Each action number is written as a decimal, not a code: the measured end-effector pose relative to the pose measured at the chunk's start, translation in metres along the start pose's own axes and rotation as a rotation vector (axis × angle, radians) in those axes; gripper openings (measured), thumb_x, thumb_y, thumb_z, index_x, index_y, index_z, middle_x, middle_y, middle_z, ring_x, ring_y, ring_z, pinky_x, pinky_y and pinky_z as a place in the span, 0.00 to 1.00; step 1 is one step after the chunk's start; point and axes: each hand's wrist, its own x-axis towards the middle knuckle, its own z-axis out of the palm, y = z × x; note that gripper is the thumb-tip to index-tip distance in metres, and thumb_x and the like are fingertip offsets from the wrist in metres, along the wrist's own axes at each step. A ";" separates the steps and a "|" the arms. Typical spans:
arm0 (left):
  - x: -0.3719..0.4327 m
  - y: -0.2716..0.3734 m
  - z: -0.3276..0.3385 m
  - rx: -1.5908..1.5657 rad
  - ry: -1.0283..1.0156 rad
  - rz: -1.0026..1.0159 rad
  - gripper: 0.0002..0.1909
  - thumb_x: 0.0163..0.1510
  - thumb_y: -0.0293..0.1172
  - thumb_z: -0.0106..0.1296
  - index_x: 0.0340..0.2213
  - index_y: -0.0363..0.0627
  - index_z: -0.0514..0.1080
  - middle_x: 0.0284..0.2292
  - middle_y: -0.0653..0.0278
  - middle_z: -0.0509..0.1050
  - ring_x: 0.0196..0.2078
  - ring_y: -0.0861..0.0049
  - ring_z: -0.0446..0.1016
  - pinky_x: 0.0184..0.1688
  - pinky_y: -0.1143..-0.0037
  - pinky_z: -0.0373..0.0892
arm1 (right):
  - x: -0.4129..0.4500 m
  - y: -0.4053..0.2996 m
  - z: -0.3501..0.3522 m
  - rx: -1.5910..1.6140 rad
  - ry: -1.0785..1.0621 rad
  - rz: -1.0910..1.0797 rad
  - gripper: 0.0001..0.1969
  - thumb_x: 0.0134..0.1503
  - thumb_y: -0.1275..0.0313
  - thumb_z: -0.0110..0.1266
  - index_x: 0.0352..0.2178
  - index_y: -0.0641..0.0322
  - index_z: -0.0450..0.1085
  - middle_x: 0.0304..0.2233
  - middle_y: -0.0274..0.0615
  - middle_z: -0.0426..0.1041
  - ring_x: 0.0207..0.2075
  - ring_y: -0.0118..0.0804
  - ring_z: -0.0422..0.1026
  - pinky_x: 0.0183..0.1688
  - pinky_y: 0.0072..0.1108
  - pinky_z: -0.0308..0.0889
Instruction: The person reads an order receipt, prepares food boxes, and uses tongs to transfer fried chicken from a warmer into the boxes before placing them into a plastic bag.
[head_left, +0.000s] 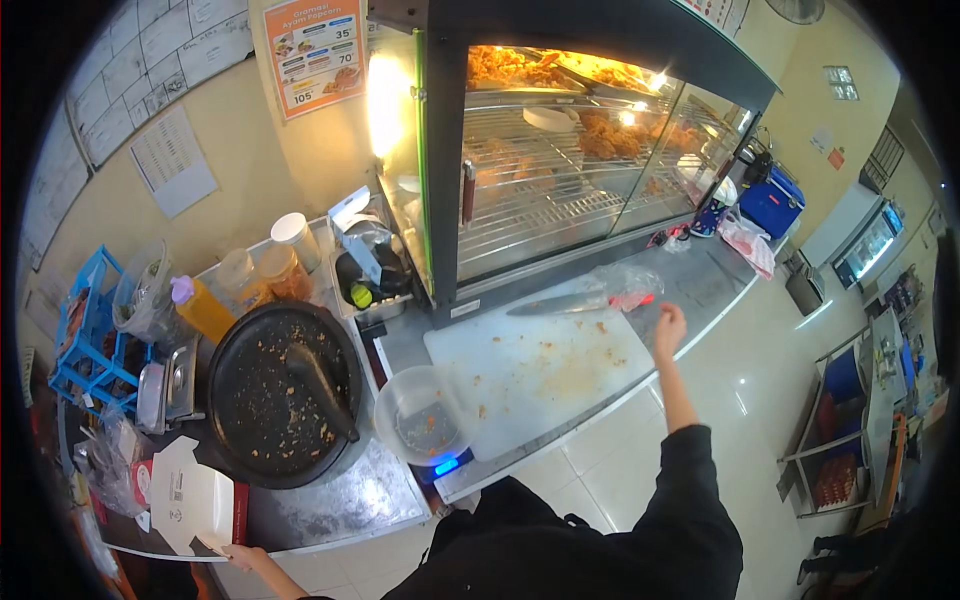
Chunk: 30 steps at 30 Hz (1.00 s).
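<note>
At the lower left, my left hand (246, 556) touches the near edge of an unfolded white and red cardboard food box (193, 499) on the counter. My right hand (670, 330) hangs over the counter's front edge, just right of a knife (559, 304) with a clear plastic bag over part of it. Whether its fingers hold anything is hard to tell. The knife lies along the far edge of a white cutting board (525, 405) scattered with crumbs. A translucent round bowl (425, 416) with orange crumbs sits over a lit digital scale (447, 466), left of the board.
A black stone mortar (247, 420) holds a pestle (322, 390). Behind it stand a yellow sauce bottle (204, 309), lidded jars (285, 271) and a blue plastic basket (79, 352). A glass warming cabinet (457, 187) with fried chicken (611, 136) rises behind the board.
</note>
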 end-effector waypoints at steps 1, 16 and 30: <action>-0.006 0.011 -0.011 0.090 0.023 0.004 0.34 0.47 0.55 0.43 0.45 0.35 0.65 0.49 0.37 0.60 0.54 0.51 0.56 0.56 0.60 0.53 | 0.020 0.009 0.018 -0.020 -0.047 0.138 0.12 0.52 0.71 0.42 0.30 0.65 0.71 0.28 0.47 0.72 0.32 0.42 0.70 0.37 0.27 0.64; -0.584 0.222 0.064 -0.463 -1.397 1.225 0.24 0.50 0.28 0.42 0.49 0.32 0.57 0.49 0.46 0.60 0.52 0.59 0.60 0.54 0.68 0.54 | 0.036 -0.066 0.014 0.235 -0.548 -0.057 0.08 0.50 0.73 0.50 0.20 0.65 0.70 0.16 0.35 0.67 0.22 0.33 0.67 0.28 0.20 0.61; -0.724 0.212 0.100 -0.601 -1.445 1.233 0.34 0.54 0.31 0.41 0.56 0.29 0.40 0.57 0.42 0.46 0.60 0.53 0.47 0.59 0.60 0.45 | 0.025 -0.015 0.022 0.529 -0.888 0.731 0.10 0.54 0.75 0.46 0.38 0.62 0.68 0.31 0.39 0.74 0.36 0.32 0.72 0.33 0.23 0.67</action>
